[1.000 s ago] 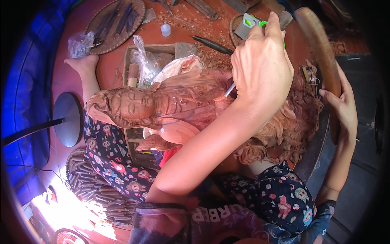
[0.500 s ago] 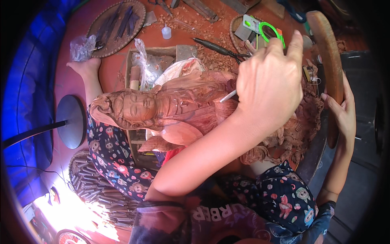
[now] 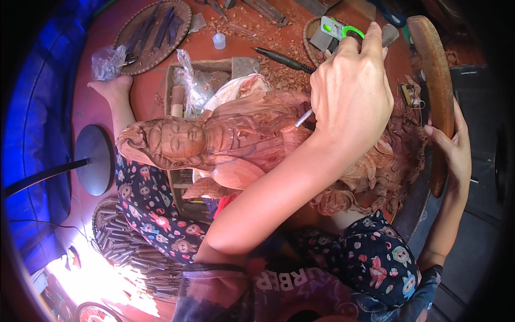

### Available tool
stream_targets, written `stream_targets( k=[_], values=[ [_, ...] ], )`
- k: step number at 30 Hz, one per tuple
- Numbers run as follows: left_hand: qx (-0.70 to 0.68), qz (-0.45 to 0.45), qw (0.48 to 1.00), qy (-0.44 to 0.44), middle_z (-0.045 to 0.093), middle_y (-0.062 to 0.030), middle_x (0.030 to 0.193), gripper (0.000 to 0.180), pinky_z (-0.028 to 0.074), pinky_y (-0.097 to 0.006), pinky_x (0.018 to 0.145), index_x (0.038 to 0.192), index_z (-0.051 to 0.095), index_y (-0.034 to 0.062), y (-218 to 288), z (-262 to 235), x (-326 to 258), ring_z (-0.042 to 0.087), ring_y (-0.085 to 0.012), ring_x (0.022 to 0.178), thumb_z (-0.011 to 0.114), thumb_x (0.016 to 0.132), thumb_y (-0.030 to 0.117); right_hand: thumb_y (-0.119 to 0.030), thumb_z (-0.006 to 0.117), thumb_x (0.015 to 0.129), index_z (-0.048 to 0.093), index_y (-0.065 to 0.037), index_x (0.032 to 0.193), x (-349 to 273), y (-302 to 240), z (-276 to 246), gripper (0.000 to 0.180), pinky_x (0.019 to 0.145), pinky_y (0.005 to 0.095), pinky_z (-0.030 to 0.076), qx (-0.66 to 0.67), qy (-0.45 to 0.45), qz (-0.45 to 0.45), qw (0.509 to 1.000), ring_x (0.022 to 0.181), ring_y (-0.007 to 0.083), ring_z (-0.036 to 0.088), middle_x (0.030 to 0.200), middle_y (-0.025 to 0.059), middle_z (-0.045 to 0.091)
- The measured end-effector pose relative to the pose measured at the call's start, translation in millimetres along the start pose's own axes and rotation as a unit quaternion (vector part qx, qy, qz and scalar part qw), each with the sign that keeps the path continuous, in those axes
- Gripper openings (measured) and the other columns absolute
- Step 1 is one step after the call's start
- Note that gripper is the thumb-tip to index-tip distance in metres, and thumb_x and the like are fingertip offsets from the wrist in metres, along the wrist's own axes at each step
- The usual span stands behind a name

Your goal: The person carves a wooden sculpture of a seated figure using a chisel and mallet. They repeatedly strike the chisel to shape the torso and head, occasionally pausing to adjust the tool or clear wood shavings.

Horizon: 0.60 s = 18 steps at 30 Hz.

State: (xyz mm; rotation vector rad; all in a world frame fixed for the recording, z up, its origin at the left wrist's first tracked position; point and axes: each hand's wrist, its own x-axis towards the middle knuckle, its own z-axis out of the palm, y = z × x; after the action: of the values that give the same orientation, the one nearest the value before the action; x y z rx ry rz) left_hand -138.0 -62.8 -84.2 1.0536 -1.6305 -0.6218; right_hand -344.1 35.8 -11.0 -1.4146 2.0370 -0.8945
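Note:
A carved reddish-brown wooden statue [image 3: 236, 139] lies on its back across my lap, its head toward the left. My left hand [image 3: 351, 91] is closed around a chisel [image 3: 304, 117], its thin metal shank pointing down-left at the robe of the figure. The chisel's rounded butt shows beyond my fingers; its cutting tip seems to touch the carving, but I cannot tell for sure. At the right, my right hand [image 3: 453, 142] grips the lower part of a long curved wooden mallet [image 3: 432, 64], held upright near the statue's base.
A wooden box [image 3: 170, 80] with plastic bags sits behind the statue. Beyond lie a woven tray [image 3: 182, 40] with dark tools, a small bottle [image 3: 219, 40], a black pen-like tool [image 3: 281, 59] and wood shavings. Several chisels fill a basket [image 3: 126, 241] at lower left, near a lamp base [image 3: 94, 161].
My left hand and the chisel have shifted slightly up and left, with the chisel tilted more steeply. The mallet and my right hand have barely moved.

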Motion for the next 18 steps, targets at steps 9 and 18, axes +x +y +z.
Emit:
stream_targets(
  k=[9,18],
  values=[
    [-0.008,0.024,0.999,0.045,0.059,-0.0211,0.079,0.033,0.050,-0.044,0.056,0.115,0.059,-0.0058,18.2,-25.8,3.7,0.064,-0.0368,0.065,0.058,0.086,0.010,-0.005,0.069,0.078,0.042,-0.004,0.136,3.6,-21.4,2.1,0.064,0.063,0.0201,0.043,-0.019,-0.021,-0.012,1.000,0.076,0.0067,0.052,0.092,0.0020,0.054],
    [-0.026,0.025,0.998,0.057,0.059,-0.0202,0.077,0.032,0.049,-0.044,0.055,0.114,0.060,-0.0052,-3.9,0.0,0.3,0.063,-0.0365,0.063,0.058,0.086,0.009,0.002,0.067,0.080,0.038,-0.004,0.142,1.5,-19.1,6.1,0.069,0.063,0.0195,0.045,-0.019,-0.005,-0.026,0.999,0.078,0.0065,0.054,0.092,0.0022,0.057]
  ],
)
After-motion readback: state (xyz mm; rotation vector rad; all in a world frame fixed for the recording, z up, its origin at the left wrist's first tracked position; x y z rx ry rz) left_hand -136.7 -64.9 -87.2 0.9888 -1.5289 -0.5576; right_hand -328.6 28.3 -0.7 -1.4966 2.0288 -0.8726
